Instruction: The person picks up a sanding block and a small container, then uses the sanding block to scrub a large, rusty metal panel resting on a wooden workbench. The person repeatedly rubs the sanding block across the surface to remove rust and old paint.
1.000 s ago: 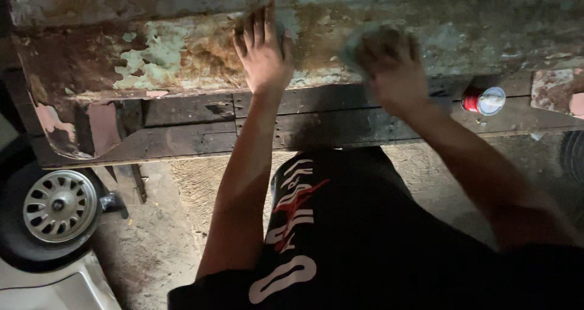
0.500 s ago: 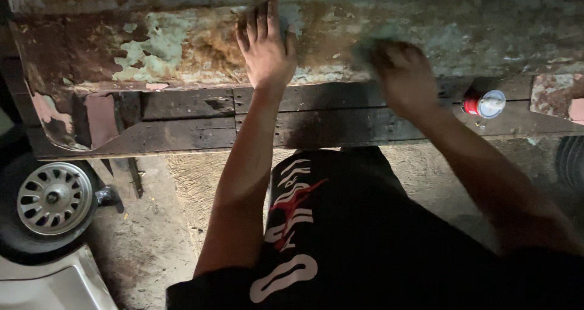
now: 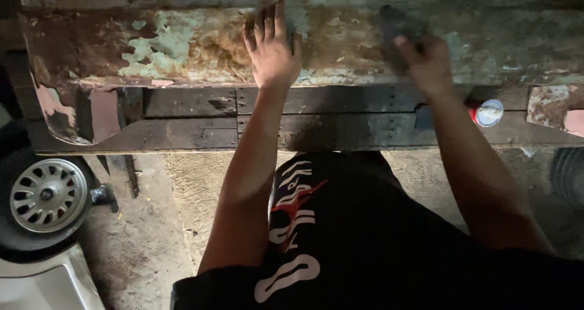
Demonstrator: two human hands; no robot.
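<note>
Two hands on rusty metal panel (image 3: 182, 48): left hand (image 3: 272, 51) flat, fingers spread; right hand (image 3: 426, 60) pinching dark sanding pad (image 3: 395, 27) near top edge. I judge flaking edges could cut.

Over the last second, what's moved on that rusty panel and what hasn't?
The right hand, pressing a dark pad, slid rightward then back up-left across the rusty metal panel. The left hand stayed flat on the panel, fingers spread. The red can on the dark wooden beam and the wheel did not move.
</note>
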